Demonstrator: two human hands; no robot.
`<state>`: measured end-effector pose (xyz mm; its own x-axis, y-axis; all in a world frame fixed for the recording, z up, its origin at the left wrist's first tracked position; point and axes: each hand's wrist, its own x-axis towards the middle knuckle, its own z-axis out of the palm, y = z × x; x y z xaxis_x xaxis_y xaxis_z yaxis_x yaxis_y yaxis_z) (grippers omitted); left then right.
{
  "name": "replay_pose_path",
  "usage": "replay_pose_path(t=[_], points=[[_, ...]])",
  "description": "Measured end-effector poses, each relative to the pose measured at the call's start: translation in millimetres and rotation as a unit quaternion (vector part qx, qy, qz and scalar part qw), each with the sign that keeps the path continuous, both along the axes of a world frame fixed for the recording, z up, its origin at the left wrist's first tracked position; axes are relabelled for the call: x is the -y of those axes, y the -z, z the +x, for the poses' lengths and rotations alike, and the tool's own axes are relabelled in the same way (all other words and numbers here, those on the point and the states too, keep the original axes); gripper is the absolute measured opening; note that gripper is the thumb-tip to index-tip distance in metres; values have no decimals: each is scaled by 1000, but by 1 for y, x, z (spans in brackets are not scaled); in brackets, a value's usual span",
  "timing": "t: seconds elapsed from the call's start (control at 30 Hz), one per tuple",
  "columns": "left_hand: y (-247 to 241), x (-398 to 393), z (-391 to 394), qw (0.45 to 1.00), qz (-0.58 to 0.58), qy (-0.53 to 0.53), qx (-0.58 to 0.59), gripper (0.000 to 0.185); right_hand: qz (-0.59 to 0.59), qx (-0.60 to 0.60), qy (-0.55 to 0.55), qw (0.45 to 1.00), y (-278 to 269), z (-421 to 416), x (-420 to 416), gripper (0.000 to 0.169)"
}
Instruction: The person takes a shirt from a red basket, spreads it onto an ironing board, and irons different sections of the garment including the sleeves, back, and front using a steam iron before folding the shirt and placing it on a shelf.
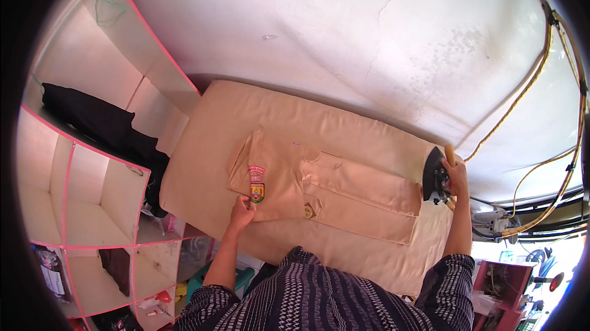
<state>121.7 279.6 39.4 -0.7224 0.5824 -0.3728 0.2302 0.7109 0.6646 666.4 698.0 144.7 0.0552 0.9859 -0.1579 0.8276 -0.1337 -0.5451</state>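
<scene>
A tan uniform shirt (359, 193) lies folded lengthwise on a padded ironing table (368, 257) covered in tan cloth. Its sleeve is laid across the left end and carries sewn patches (257, 192) with writing. Another badge (309, 211) shows near the shirt's middle. My left hand (243, 213) pinches the sleeve's near edge, just beside the colourful patch. At the table's right end, my right hand (454, 176) grips the wooden handle of a dark steam iron (432, 174). The iron sits just right of the shirt's hem, apart from it.
Pink-edged white shelves (99, 193) stand at the left, with a black garment (106, 128) hanging there. A cracked white wall (322, 31) rises behind the table. Yellowish hoses (511, 110) hang at the right above a grey motor (491, 225). A teal stool (242, 278) is under the near-left edge.
</scene>
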Motion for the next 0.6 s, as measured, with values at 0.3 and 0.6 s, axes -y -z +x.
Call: replay_pose_path(t=[0.3, 0.6], points=[[-20, -113, -61, 899, 196, 153, -361, 21, -75, -15, -261, 962, -89, -244, 69, 71], [2, -153, -88, 887, -80, 284, -355, 50, -1, 143, -493, 858, -7, -413, 114, 58]])
